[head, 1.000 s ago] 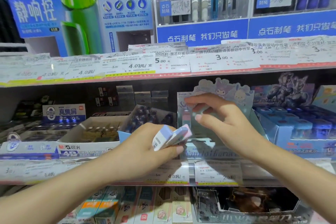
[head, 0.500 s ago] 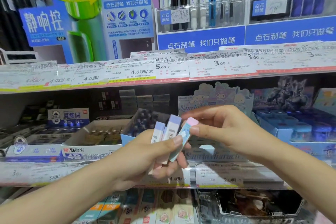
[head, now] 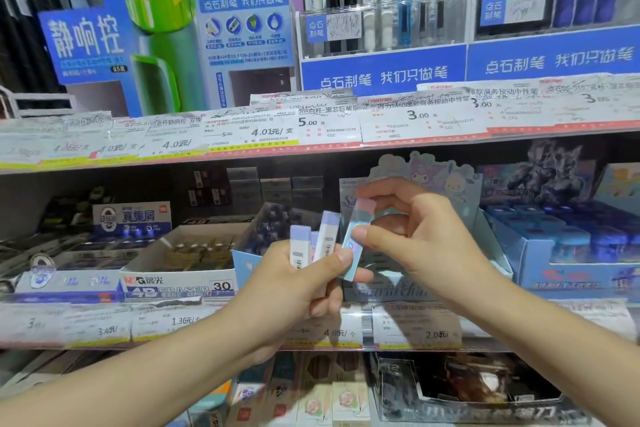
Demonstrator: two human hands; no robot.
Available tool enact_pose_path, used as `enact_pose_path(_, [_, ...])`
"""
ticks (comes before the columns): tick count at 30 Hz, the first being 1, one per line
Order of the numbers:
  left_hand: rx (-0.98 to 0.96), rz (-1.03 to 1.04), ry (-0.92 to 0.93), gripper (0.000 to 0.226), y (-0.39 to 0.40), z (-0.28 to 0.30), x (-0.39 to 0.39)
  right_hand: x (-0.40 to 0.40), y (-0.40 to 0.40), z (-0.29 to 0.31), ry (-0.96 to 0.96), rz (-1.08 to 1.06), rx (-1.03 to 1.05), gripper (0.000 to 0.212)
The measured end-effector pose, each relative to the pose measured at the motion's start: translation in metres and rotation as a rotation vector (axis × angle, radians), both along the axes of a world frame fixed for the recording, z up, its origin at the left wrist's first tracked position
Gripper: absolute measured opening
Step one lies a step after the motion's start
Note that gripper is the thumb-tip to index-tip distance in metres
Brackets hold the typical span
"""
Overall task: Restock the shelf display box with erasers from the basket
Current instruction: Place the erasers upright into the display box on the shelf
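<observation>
From the head camera: the right hand point(head: 415, 239), which was reaching into the cartoon display box point(head: 426, 180) a second ago, is now back at the bundle, thumb and forefinger pinching the pink-capped eraser point(head: 356, 239) and drawing it clear. The left hand point(head: 294, 281) is closing tight round two lavender-capped erasers point(head: 313, 243). So one is seemingly placed, and the next is coming out. They're slim, smooth rectangular bars in glossy sleeves; the box is printed card. No basket is showing.
</observation>
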State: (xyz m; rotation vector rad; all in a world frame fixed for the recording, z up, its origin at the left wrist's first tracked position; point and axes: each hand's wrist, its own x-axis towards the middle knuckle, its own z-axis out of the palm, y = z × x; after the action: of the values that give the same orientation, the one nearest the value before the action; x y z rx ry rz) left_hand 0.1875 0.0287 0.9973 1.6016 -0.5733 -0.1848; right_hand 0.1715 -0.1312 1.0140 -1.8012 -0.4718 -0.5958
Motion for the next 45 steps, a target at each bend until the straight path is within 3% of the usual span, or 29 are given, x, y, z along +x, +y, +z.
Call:
enact_pose_path(4, [0.119, 0.034, -0.136, 0.023, 0.007, -0.001, 0.004, 0.003, -0.011, 0.006, -0.037, 0.011, 0.042, 0.035])
enact_pose_path(9, [0.411, 0.031, -0.427, 0.021, 0.019, -0.001, 0.004, 0.015, -0.023, 0.008, -0.086, -0.071, -0.045, 0.041])
enact_pose_path(14, [0.549, -0.042, -0.502, 0.028, 0.021, 0.0, 0.005, 0.032, -0.022, -0.006, -0.072, -0.1, -0.101, 0.04])
enact_pose_path(32, [0.621, -0.117, -0.548, 0.026, 0.023, 0.004, 0.025, 0.042, -0.021, -0.018, -0.094, -0.088, -0.268, 0.035])
enact_pose_path(38, [0.642, -0.148, -0.586, 0.032, 0.024, 0.008, 0.027, 0.043, -0.024, -0.02, -0.195, -0.086, -0.332, 0.007])
enact_pose_path(45, [0.67, -0.133, -0.513, 0.034, 0.023, 0.009, 0.028, 0.044, -0.022, -0.017, -0.076, -0.083, -0.319, 0.015])
